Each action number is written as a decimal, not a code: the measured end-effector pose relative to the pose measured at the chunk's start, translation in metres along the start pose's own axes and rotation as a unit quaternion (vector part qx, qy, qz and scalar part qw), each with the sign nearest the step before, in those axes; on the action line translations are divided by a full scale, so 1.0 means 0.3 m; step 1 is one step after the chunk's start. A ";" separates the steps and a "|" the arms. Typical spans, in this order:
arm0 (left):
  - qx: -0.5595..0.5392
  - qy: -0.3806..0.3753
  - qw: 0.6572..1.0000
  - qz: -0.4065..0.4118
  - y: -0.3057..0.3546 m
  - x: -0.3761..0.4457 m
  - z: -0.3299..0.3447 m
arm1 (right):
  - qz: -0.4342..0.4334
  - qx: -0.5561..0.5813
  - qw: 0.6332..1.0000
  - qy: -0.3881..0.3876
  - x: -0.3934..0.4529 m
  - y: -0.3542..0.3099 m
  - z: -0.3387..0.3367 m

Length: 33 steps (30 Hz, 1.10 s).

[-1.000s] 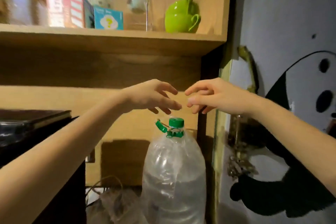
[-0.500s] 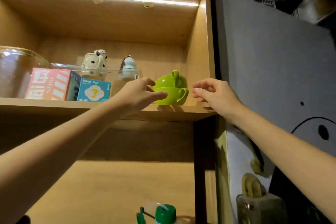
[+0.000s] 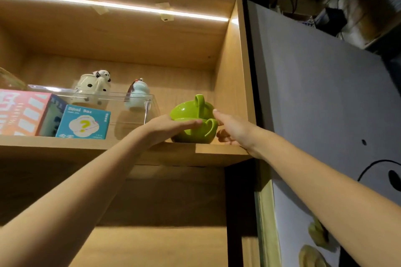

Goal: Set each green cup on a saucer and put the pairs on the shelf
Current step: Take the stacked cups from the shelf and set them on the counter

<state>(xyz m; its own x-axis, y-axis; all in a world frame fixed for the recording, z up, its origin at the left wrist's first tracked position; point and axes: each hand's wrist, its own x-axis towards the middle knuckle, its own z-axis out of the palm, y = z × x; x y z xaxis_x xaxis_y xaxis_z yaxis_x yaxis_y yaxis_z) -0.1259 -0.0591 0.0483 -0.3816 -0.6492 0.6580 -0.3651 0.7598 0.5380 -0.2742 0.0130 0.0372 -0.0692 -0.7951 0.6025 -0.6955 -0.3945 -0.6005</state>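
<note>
Two hands (image 3: pixel 171 127) (image 3: pixel 233 129) touching two stacked green cups (image 3: pixel 193 121)

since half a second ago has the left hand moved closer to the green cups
Yes. The left hand was short of the green cups on the shelf; now its fingers lie across their front.

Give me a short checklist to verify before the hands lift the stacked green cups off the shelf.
1. Left hand touches lower cup: ok.
2. Right hand touches the stack: ok.
3. Firm grip closed around cups: cannot tell.
4. Upper cup, upside down on the lower one, sits stably: cannot tell.
5. Space beside clear box: ok.
6. Saucers in sight: not ok.
</note>
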 end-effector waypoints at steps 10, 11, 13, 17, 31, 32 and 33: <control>0.023 0.069 0.997 0.035 0.043 -0.084 -0.016 | -0.004 0.087 0.996 0.032 -0.060 -0.009 -0.005; 0.008 0.073 0.997 0.035 0.057 -0.102 -0.023 | -0.005 0.102 0.994 0.032 -0.074 -0.017 -0.008; -0.009 0.084 0.996 0.031 0.089 -0.140 -0.035 | -0.006 0.144 0.989 0.030 -0.108 -0.036 -0.017; -0.028 0.120 0.992 0.033 0.158 -0.224 -0.048 | -0.004 0.206 0.978 0.025 -0.199 -0.082 -0.050; -0.068 0.073 0.994 -0.038 0.041 -0.752 0.160 | 0.065 0.368 0.926 0.046 -0.729 0.082 0.122; -0.078 0.071 0.993 -0.045 0.014 -0.801 0.194 | 0.078 0.363 0.927 0.048 -0.770 0.109 0.151; -0.097 0.065 0.992 -0.052 -0.016 -0.845 0.231 | 0.092 0.358 0.928 0.049 -0.810 0.137 0.178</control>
<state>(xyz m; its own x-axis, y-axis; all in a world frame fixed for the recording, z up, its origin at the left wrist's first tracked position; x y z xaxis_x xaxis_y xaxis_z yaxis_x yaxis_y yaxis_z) -0.0861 0.0994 -0.1577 -0.2323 -0.7241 0.6494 -0.2212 0.6895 0.6897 -0.2477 0.1654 -0.1620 -0.2288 -0.8478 0.4784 -0.0136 -0.4885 -0.8724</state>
